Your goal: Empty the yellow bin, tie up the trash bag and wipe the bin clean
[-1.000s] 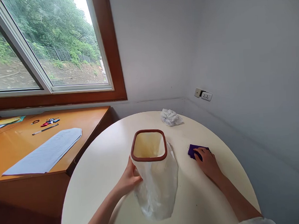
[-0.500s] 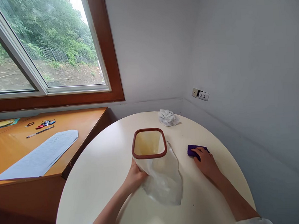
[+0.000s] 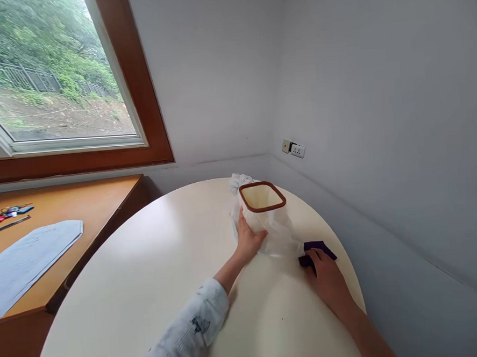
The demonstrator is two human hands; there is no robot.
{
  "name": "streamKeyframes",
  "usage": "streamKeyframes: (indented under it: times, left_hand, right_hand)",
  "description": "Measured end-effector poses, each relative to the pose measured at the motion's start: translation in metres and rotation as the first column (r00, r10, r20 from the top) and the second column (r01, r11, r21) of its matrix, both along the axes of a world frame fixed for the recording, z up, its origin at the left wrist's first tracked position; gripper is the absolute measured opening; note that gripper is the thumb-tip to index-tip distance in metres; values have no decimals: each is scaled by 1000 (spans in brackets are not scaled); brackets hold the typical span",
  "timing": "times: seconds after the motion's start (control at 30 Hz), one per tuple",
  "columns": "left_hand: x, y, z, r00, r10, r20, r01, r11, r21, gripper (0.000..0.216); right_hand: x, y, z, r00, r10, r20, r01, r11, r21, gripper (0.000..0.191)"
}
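Observation:
A small cream bin point(image 3: 258, 219) with a brown rounded-square rim stands on the round table, its mouth facing up. Thin whitish plastic bag point(image 3: 280, 241) hangs loosely about its outside. My left hand point(image 3: 251, 239) grips the bin's near left side, thumb towards me and fingers round the wall. To the right, my right hand point(image 3: 328, 276) is closed on a folded dark purple cloth point(image 3: 320, 245) lying on the tabletop. Part of the cloth is under my fingers.
The cream round table point(image 3: 147, 270) meets the wall corner at the back. Behind the bin lies a crumpled white plastic bag point(image 3: 238, 180), partly hidden. On the left, an orange-brown desk point(image 3: 98, 195) bears papers point(image 3: 33, 255), a pen point(image 3: 7, 226) and keys point(image 3: 12, 210).
My left hand has moved the bin away from me, to the far right side of the table. The right hand stays on the cloth, now slightly unfolded. The view has turned right.

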State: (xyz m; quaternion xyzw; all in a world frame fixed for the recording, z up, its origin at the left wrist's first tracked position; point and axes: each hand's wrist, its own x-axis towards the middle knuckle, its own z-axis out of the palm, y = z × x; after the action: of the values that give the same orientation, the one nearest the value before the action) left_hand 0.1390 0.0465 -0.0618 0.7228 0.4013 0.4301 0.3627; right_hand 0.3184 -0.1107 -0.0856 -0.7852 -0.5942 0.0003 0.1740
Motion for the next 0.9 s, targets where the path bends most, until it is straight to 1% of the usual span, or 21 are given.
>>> streamKeyframes:
  times: [0.1, 0.2, 0.27, 0.37, 0.43, 0.5, 0.53, 0.6, 0.7, 0.77, 0.8, 0.83, 0.9]
  left_hand:
    - [25, 10, -2, 998, 45, -33, -45, 999, 20, 102]
    - [44, 16, -2, 998, 23, -54, -21, 999, 29, 100]
    - [52, 17, -1, 998, 3, -65, -1, 999, 32, 102]
    - [57, 15, 0, 996, -24, -89, 27, 999, 22, 106]
    - [49, 12, 2, 993, -45, -107, 47, 999, 17, 106]
    - [27, 6, 5, 987, -79, -142, 83, 996, 19, 104]
    - [11, 1, 7, 981, -106, -165, 111, 994, 23, 101]
    - [-31, -11, 13, 930, -203, -308, 228, 973, 47, 92]
    - [-106, -35, 22, 812, -300, -501, 384, 920, 72, 78]
    - [-151, -53, 28, 722, -334, -606, 449, 893, 43, 73]
    - [-170, -60, 30, 683, -344, -644, 458, 889, 10, 70]
    - [-186, -67, 31, 659, -344, -669, 453, 891, -12, 69]
    - [-208, -78, 28, 656, -321, -683, 417, 908, -26, 67]
  right_hand:
    - [-5, -14, -3, 1000, -3, -27, 4, 999, 33, 38]
    - [-10, -22, -1, 998, 26, -59, -23, 999, 44, 38]
    - [-13, -23, 1, 996, 51, -73, -49, 998, 30, 39]
    - [-15, -22, 7, 990, 104, -95, -105, 995, -3, 41]
    - [-14, -22, 11, 986, 125, -108, -129, 991, -28, 42]
    - [-13, -24, 18, 982, 147, -121, -155, 986, -55, 42]
    - [-12, -25, 23, 978, 170, -124, -179, 982, -64, 42]
    - [-14, -27, 35, 965, 233, -124, -241, 969, -56, 42]
    - [-26, -25, 53, 925, 358, -125, -360, 933, 5, 45]
    - [-42, -16, 61, 873, 473, -121, -475, 880, 11, 47]
    - [-53, -10, 63, 834, 540, -114, -544, 839, -7, 48]
    - [-64, -2, 63, 790, 604, -104, -610, 791, -36, 51]
    - [-88, 15, 59, 699, 709, -93, -715, 690, -114, 56]
